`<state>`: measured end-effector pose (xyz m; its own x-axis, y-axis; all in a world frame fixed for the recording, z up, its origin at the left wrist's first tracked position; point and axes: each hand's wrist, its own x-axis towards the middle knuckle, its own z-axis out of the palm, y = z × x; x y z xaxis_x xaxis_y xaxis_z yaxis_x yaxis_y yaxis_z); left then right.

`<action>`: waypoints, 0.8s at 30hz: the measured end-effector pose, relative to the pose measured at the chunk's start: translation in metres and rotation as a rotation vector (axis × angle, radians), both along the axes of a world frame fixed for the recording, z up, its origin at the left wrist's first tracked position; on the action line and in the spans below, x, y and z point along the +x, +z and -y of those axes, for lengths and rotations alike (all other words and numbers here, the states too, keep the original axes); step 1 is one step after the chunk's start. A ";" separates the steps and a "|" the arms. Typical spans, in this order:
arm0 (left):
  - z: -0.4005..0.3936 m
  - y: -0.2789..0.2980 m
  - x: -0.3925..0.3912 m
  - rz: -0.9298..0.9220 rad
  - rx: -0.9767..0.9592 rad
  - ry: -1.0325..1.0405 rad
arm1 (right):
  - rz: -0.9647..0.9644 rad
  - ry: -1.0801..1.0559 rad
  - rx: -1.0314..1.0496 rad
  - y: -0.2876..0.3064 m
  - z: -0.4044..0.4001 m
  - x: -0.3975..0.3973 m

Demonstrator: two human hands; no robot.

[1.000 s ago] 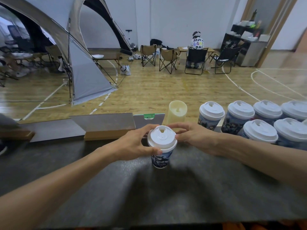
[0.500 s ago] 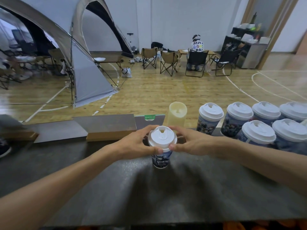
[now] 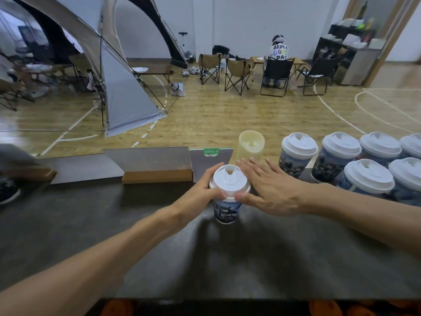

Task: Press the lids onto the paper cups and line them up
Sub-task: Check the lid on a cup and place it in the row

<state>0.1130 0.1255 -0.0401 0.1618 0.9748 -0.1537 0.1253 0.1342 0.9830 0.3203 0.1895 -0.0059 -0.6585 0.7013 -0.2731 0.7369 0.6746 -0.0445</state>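
Observation:
A blue-printed paper cup (image 3: 225, 212) stands upright on the dark table (image 3: 205, 258), with a white lid (image 3: 230, 179) seated on its rim. My left hand (image 3: 200, 195) wraps around the cup's left side just under the lid. My right hand (image 3: 271, 190) lies flat to the right of the lid with fingers spread, its thumb touching the lid's edge. Several lidded cups (image 3: 298, 149) stand in two rows at the right.
A cream stack of lids (image 3: 250, 144) stands behind the cup at the table's far edge. Grey boards on wooden bases (image 3: 157, 165) lean along the far edge to the left. Beyond lie a wooden floor, a tent, folding chairs and a seated person.
My right hand has let go of the lid's rim and opened flat beside it. My left hand still holds the cup, which has not moved.

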 end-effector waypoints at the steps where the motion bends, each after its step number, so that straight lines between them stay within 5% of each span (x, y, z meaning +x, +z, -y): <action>1: 0.001 0.003 -0.001 -0.004 0.002 -0.016 | 0.002 -0.001 0.008 0.001 -0.001 0.000; 20: -0.009 0.004 -0.028 -0.035 0.042 0.014 | -0.017 -0.035 -0.087 0.002 -0.004 0.000; 24: -0.028 0.011 -0.021 -0.152 0.067 0.168 | -0.026 -0.029 -0.102 0.001 -0.006 -0.001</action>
